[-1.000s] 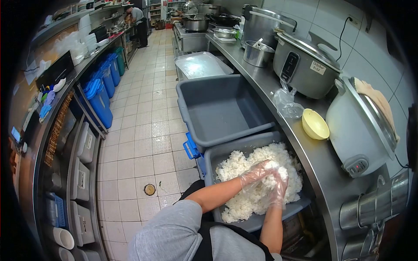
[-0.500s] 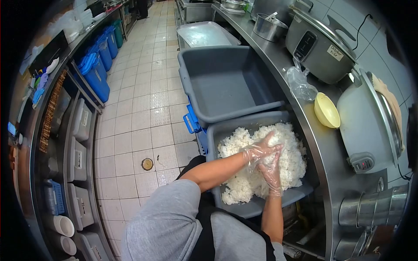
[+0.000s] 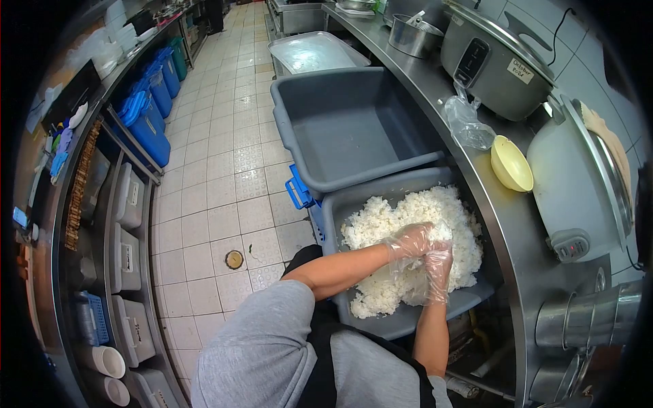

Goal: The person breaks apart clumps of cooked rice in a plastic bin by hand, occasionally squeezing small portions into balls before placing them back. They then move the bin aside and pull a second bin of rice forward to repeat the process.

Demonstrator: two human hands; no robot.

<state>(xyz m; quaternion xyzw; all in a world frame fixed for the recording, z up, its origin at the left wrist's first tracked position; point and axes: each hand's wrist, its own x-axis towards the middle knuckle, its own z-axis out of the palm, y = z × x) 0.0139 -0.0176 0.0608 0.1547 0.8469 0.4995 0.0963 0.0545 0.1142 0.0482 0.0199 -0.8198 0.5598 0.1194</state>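
Cooked white rice (image 3: 381, 219) is heaped in a grey plastic tub (image 3: 330, 224). My left hand (image 3: 412, 241), in a clear plastic glove, reaches in from the left with its fingers curled. Coming up from below, my right hand (image 3: 439, 264) is gloved the same way and cupped against the left. A white clump of rice shows at the fingertips between the two hands. Some of my fingers are hidden by the gloves' glare and by each other.
Beyond the rice stands a second grey tub (image 3: 354, 129). Along the steel counter (image 3: 500, 231) on the right are a yellow bowl (image 3: 511, 164), a plastic bag (image 3: 468, 122), large rice cookers (image 3: 500, 68) and metal pots (image 3: 578, 319). Shelves with lidded boxes (image 3: 128, 258) line the left.
My hands, earlier spread with fingers apart over the rice, have come together and curled around a clump. The view has shifted slightly.
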